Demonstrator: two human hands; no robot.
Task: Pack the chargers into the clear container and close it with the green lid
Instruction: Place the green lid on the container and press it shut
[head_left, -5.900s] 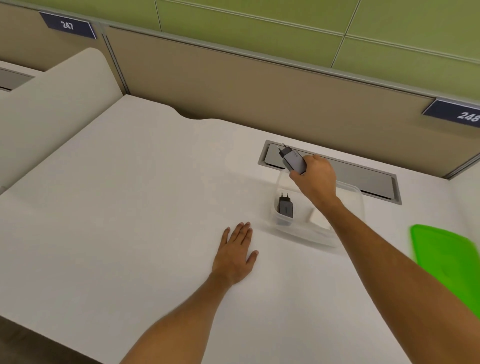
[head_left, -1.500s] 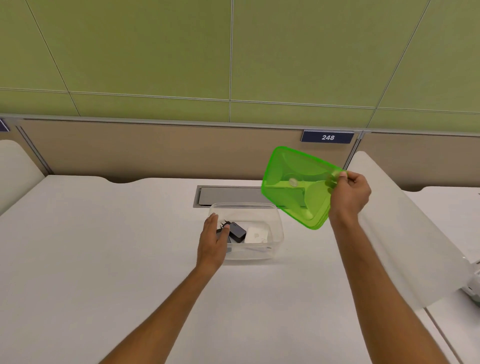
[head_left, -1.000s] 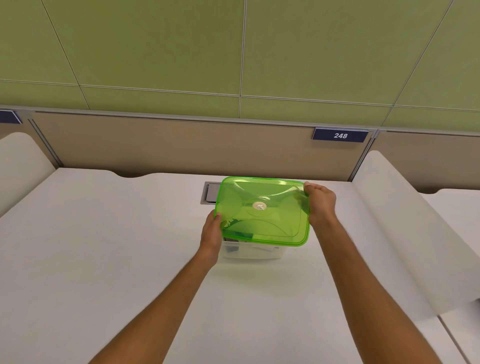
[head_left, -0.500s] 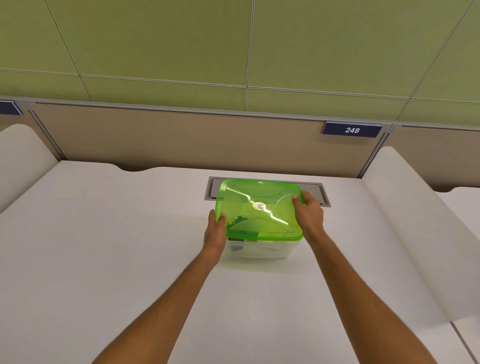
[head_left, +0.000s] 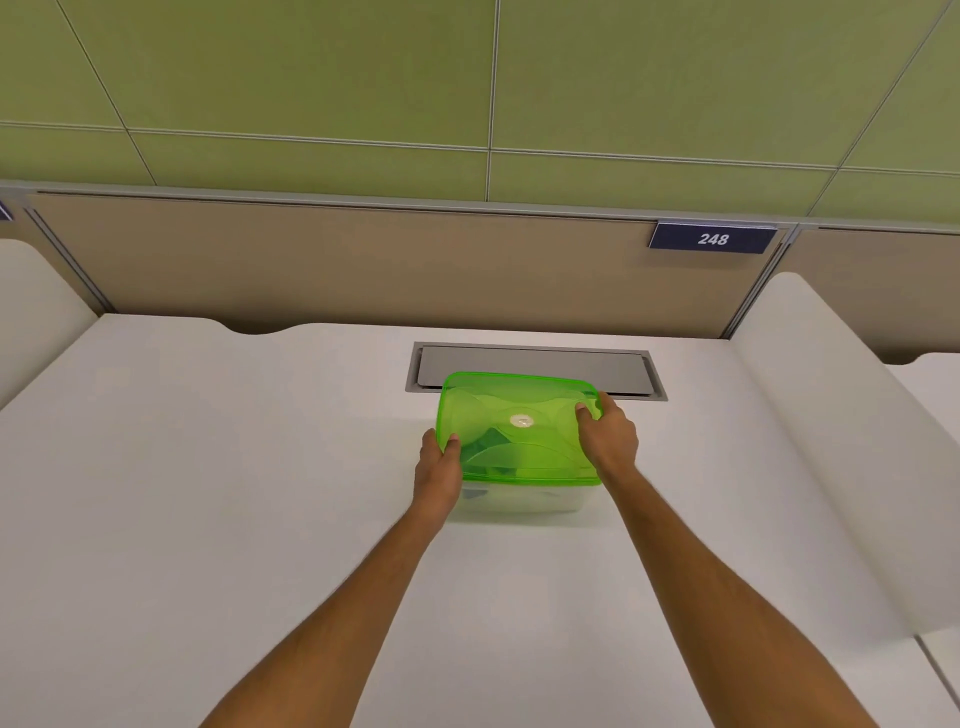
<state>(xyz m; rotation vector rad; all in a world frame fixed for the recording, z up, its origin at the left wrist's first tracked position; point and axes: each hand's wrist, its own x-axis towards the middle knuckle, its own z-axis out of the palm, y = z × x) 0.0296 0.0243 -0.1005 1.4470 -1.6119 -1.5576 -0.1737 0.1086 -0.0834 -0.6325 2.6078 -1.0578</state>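
Observation:
The translucent green lid (head_left: 519, 415) lies flat on top of the clear container (head_left: 524, 501), which stands on the white desk. My left hand (head_left: 439, 467) grips the lid's left edge, thumb on top. My right hand (head_left: 608, 441) holds the lid's right edge, thumb pressed on the top near the corner. Dark charger shapes (head_left: 485, 449) show dimly through the lid inside the container; their details are hidden.
A grey cable hatch (head_left: 535, 366) is set into the white desk (head_left: 234, 493) just behind the container. A beige partition with a blue "248" tag (head_left: 712, 239) closes the back. White curved dividers (head_left: 831, 415) bound the desk on both sides.
The lid came from my raised right hand down over the container, my left hand joined its left edge, and it has settled flat on the rim. Earlier my right hand placed a charger inside.

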